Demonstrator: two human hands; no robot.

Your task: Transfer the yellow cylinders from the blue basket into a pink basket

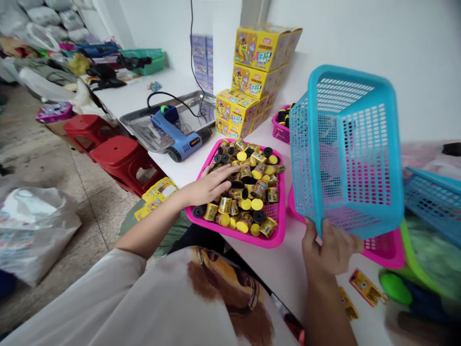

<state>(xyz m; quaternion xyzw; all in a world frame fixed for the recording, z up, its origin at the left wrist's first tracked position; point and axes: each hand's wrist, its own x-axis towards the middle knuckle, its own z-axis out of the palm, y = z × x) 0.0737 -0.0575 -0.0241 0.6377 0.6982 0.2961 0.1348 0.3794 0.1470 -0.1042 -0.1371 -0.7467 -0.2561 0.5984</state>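
Far left: grey plastic bag [34, 226] slumped on the floor, two red stools [118, 156] tucked by the tabletop [288, 269] edge. Behind those, metal tray [151, 127] w/ a blue heat gun [180, 134] lying in it, black cord running up the wall.

Left hand [212, 185] flat on the heap of small cups [248, 190], palm down, fingers spread and lying over the pile, nothing pinched. Cups: short yellow cylinders w/ printed wrap, some showing yellow tops, some black round ends, jumbled every way. All piled in a shallow pink basket [234, 230] w/ mesh walls, sitting on the white tabletop right in front of the body. Few cups at the near-left corner right at the rim.

Behind basket: stack of yellow cartons [252, 81] w/ cartoon print, several high, against the wall. Second pink basket [281, 132] w/ more black & yellow bits just beside the stack.

Right hand [333, 247] gripping the lower edge of a blue basket [345, 149], fingers curled around the rim, thumb side facing up. Blue basket lifted off the tabletop, tilted on its side, base toward the camera, looks empty through the mesh. Another pink basket [389, 250] under it. Far right blurred: green basket, another blue one, yellow card [365, 286] on the tabletop.
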